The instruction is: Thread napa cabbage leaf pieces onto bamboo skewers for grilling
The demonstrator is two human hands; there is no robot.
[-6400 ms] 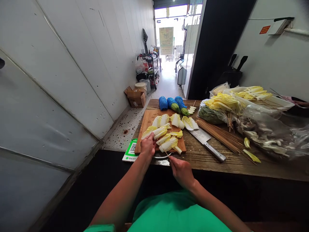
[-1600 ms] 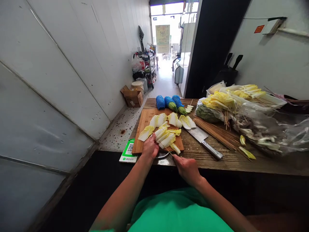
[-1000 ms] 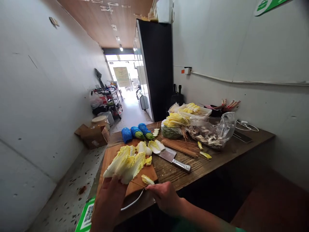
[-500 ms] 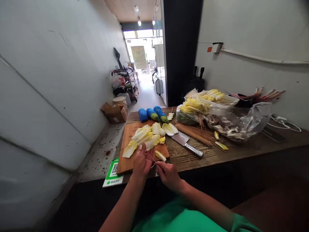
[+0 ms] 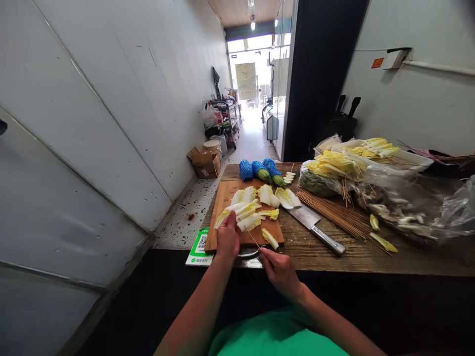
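Observation:
My left hand (image 5: 227, 237) is closed on a yellow-white napa cabbage leaf (image 5: 243, 209) over the cutting board (image 5: 217, 237). Between the fingers of my right hand (image 5: 281, 269) is a thin bamboo skewer (image 5: 254, 239), which points up and left toward the leaves. Whether its tip touches a leaf I cannot tell. More cut leaves lie on the wooden board, among them a small piece (image 5: 269, 238) close to my right hand. A cleaver (image 5: 306, 217) rests right of the board, with a leaf (image 5: 288, 199) by its blade's far end.
Blue-netted green vegetables (image 5: 264, 173) lie beyond the board. On the right are a bundle of skewers (image 5: 334, 212), skewered cabbage (image 5: 332, 164) and a clear plastic bag (image 5: 411, 198) of mushrooms. A green QR-code card (image 5: 200, 247) sits at the table's left front corner.
The view has turned left, shifting the scene rightward. My left hand, earlier turned palm-up by the skewer, now grips a cabbage leaf. The skewer stays in my right hand.

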